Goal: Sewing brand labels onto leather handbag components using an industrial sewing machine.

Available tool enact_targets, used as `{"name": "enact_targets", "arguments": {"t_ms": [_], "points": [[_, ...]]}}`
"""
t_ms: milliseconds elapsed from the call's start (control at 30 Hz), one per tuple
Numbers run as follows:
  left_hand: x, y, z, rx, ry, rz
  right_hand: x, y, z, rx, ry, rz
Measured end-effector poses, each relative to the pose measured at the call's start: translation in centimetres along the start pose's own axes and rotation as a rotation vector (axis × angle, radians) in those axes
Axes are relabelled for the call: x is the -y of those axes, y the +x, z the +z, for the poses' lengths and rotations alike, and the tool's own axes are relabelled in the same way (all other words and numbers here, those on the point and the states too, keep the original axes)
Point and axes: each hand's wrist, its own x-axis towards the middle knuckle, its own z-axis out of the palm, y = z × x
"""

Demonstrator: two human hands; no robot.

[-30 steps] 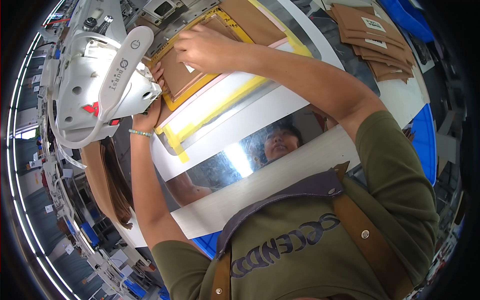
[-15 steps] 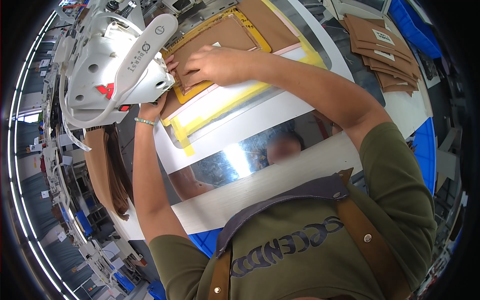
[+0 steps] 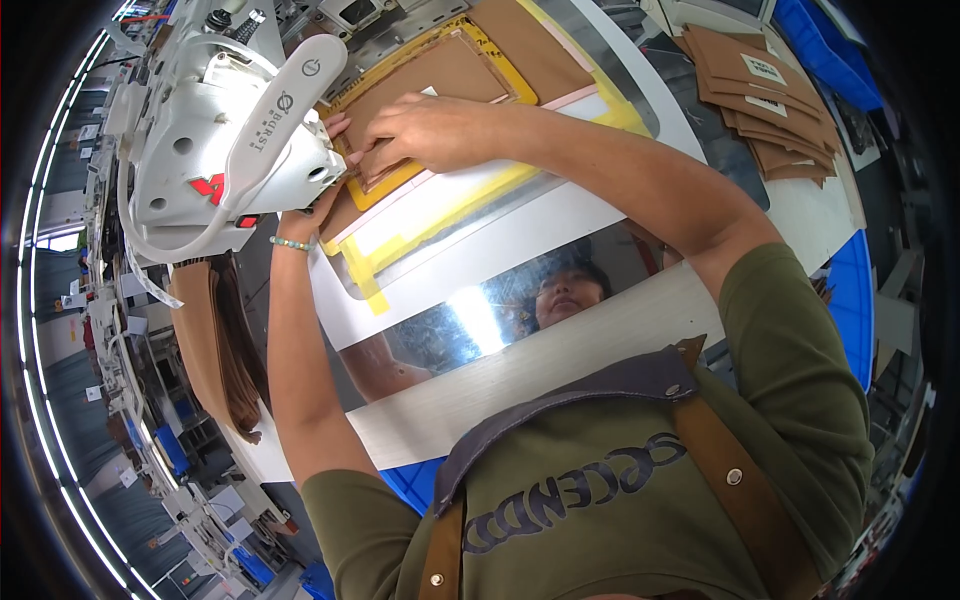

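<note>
A yellow frame (image 3: pixel 517 82) with a brown inner panel (image 3: pixel 420 62) and a small white label lies over brown sheet material (image 3: pixel 525 40) on a white board edged with yellow tape. My right hand (image 3: pixel 430 135) bends its fingers closed at the panel's lower-left corner; what is between the fingertips is hidden. My left hand (image 3: pixel 312 208) is at the frame's left end, partly behind a white machine head (image 3: pixel 175 130), its fingers curled in at the edge, their hold unclear. A bead bracelet circles that wrist.
Brown pieces with white labels (image 3: pixel 750 95) are stacked at upper right, beside blue bins (image 3: pixel 820 45). Long brown sheets (image 3: pixel 205 350) lie at left. A reflective metal plate (image 3: pixel 420 340) runs along the near table edge. Machinery lines the far left.
My right hand has moved from the frame's upper part down to its lower-left corner. My left hand stays at the frame's left end. The whole view has shifted slightly.
</note>
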Motion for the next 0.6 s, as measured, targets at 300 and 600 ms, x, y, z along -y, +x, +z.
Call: {"name": "enact_targets", "arguments": {"t_ms": [300, 600], "points": [[0.1, -0.5, -1.6, 0.113, -0.011, 0.126, -0.1, 0.1, 0.2, -0.001, 0.004, 0.030], [-0.2, -0.4, -1.3, 0.080, -0.035, 0.095, -0.7, 0.5, 0.6, -0.068, -0.032, -0.030]]}}
